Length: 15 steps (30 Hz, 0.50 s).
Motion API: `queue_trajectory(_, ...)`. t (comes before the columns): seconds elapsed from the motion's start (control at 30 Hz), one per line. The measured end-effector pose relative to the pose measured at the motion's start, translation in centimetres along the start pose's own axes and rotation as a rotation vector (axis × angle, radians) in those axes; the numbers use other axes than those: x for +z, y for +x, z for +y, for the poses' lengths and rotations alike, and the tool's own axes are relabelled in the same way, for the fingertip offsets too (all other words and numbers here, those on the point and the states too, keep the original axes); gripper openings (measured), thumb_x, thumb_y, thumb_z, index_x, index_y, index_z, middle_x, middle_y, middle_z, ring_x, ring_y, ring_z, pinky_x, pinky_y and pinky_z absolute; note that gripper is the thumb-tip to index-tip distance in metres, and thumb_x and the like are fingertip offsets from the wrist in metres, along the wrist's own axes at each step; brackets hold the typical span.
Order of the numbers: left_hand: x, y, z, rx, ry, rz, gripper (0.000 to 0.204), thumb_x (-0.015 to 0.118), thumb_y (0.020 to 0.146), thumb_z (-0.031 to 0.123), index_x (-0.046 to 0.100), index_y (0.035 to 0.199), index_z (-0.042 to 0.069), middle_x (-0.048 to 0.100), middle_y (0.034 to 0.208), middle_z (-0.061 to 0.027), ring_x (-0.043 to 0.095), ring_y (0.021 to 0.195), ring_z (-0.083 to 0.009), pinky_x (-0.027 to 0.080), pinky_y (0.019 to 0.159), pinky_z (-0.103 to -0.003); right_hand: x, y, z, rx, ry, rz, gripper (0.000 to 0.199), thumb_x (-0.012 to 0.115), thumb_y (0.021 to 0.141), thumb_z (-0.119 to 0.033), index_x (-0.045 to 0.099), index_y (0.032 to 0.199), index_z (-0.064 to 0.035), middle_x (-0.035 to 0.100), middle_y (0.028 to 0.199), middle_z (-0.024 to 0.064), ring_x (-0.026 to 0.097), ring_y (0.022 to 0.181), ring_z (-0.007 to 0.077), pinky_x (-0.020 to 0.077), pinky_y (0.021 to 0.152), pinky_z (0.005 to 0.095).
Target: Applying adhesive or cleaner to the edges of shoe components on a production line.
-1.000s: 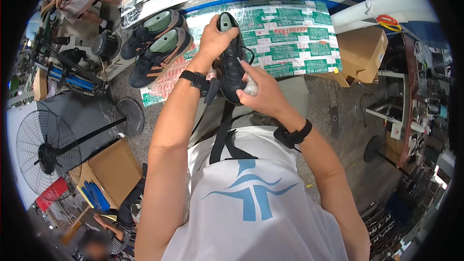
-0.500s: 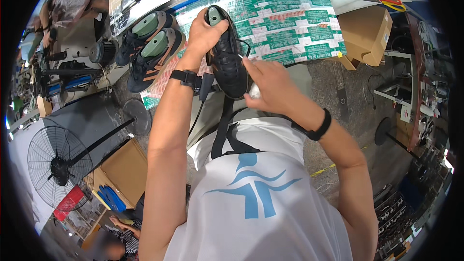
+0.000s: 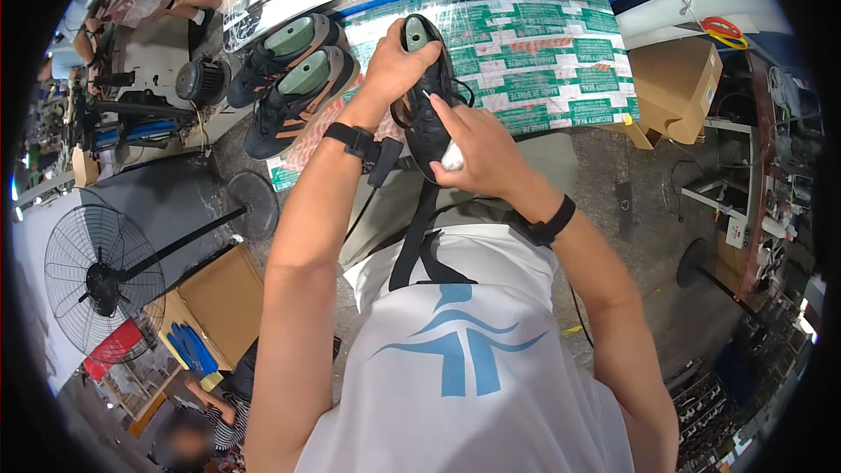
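My left hand (image 3: 392, 70) is closed round the heel end of a black lace-up shoe (image 3: 424, 127), its thumb by the green insert (image 3: 415, 33) in the opening. The toe points toward me. Over the laces is my right hand (image 3: 486, 153), index finger stretched along the shoe, with a thin white tip (image 3: 427, 95) at the fingertip. A white wad-like thing (image 3: 452, 158) shows between thumb and palm; whether it joins that tip I cannot tell. A lace loop sticks out on the shoe's right side. To the left are two similar dark shoes (image 3: 302, 88) with green inserts.
The shoes are at a surface covered in green-and-white printed tape (image 3: 543, 61). An open cardboard box (image 3: 674, 92) stands to the right. At the left are a standing fan (image 3: 103, 285), another box (image 3: 219, 307) and a motor (image 3: 201, 81). Other people are at the left edge.
The view has shifted, moving the surroundings slightly right and down. My right hand has moved from the shoe's right edge inward over its laces. My left hand keeps its hold on the heel.
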<state>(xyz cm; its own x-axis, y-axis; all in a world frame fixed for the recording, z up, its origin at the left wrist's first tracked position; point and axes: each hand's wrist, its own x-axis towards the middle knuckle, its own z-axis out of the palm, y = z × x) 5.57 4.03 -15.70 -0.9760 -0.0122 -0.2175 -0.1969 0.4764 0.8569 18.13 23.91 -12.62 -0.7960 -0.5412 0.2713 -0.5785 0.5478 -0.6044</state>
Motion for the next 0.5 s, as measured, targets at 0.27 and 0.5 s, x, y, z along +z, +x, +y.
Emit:
queue_trajectory(0.27, -0.1, -0.6, 1.5, -0.044, 0.168, 0.041, 0.097, 0.074, 0.086, 0.048, 0.041, 0.159, -0.006, 0.056, 0.147, -0.0366, 0.057, 0.138, -0.0481, 0.046, 0.116, -0.047, 0.1, 0.5, -0.6, -0.034, -0.058, -0.144, 0.093, 0.086, 0.075, -0.035, 0.052, 0.151, 0.0062, 0.057, 0.097, 0.0133, 0.059, 0.084, 0.033, 0.0499, 0.078, 0.0453)
queue_trajectory(0.5, -0.8, -1.0, 1.9, -0.067, 0.256, 0.004, 0.097, 0.069, 0.088, 0.048, 0.036, 0.16, -0.009, 0.053, 0.15, -0.0377, 0.054, 0.14, -0.0504, 0.045, 0.117, -0.049, 0.6, 0.7, -2.5, 0.521, 0.699, -0.1, 0.078, 0.082, 0.085, -0.035, 0.06, 0.142, 0.0131, 0.069, 0.101, 0.0191, 0.07, 0.093, 0.0308, 0.055, 0.081, 0.04)
